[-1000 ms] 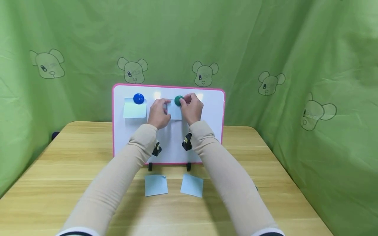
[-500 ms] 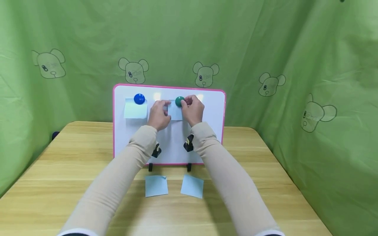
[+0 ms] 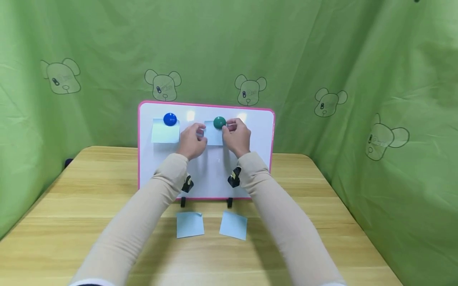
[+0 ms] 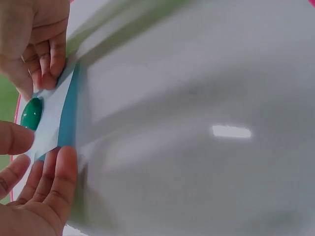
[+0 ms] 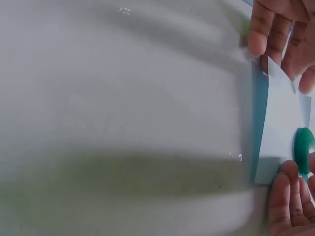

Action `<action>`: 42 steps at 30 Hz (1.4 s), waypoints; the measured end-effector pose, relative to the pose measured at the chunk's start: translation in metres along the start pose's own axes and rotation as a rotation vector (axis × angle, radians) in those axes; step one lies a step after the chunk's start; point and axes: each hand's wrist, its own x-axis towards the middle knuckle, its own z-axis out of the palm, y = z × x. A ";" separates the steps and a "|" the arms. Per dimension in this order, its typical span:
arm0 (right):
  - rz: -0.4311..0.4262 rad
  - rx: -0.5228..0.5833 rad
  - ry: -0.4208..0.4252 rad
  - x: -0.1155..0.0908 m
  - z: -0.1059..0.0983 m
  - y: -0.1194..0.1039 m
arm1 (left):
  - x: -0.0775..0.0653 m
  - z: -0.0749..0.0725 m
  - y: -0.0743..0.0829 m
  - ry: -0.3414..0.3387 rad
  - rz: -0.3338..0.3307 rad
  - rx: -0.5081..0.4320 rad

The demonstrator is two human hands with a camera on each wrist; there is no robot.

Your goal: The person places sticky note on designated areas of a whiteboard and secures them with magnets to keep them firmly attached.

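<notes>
A pale blue sticky note hangs on the upright whiteboard, with a round green magnet on its upper part. My left hand is beside the note's left edge, fingers loosely bent; the left wrist view shows its fingertips right at that edge. To the right of the magnet is my right hand, its thumb tip close to the magnet's rim and its fingers spread from it. In the right wrist view, the note's lower edge stands off the board.
Left on the board, a round blue magnet holds another sticky note. Two more notes, one left and one right, lie on the wooden table before the board's black feet. A green curtain surrounds the table.
My right hand has let go of the green magnet and drawn slightly right and down. My left hand has eased slightly away from the note's edge. The magnet stays on the note.
</notes>
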 end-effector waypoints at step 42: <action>0.097 0.040 -0.164 -0.058 -0.077 0.104 | -0.075 -0.004 -0.065 -0.128 -0.057 0.022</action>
